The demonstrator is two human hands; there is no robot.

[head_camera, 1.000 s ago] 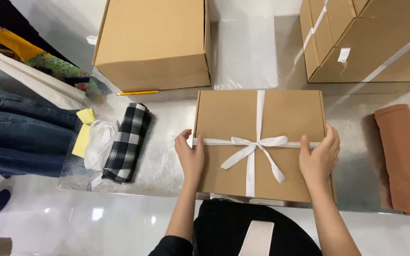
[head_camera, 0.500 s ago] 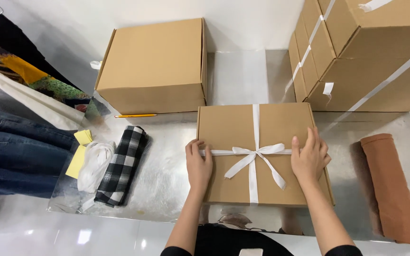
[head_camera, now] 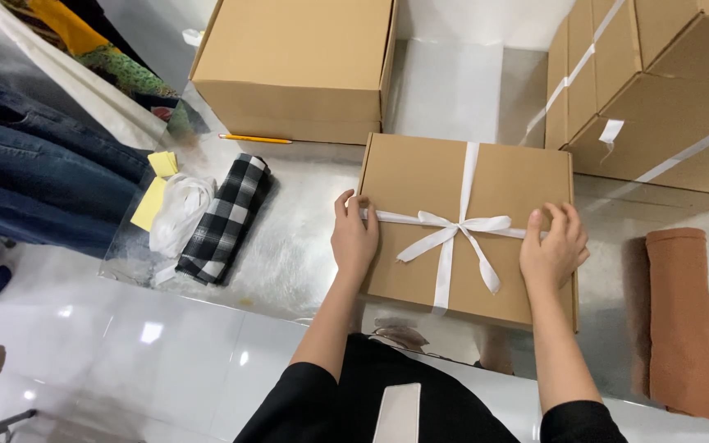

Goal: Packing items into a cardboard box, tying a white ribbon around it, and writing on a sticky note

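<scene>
A flat brown cardboard box (head_camera: 420, 184) lies on a shiny silver sheet (head_camera: 297, 246), tied crosswise with a white ribbon (head_camera: 453, 234) knotted in a bow at its middle. My left hand (head_camera: 354, 238) rests on the box's left edge, fingers on the ribbon there. On the right part of the lid lies my right hand (head_camera: 553, 246), fingers curled over the ribbon's right end. Neither hand lifts the box.
A large closed carton (head_camera: 297, 66) stands behind, with a yellow pencil (head_camera: 254, 139) at its foot. Taped cartons (head_camera: 658, 90) are stacked at the back right. A checked black-and-white cloth (head_camera: 227, 217), white fabric (head_camera: 176, 215) and yellow notes (head_camera: 156, 190) lie left; a rolled brown cloth (head_camera: 683, 320) lies right.
Both hands moved from the box's side edges up onto the lid along the ribbon. The camera shifted, so the box sits further right in view.
</scene>
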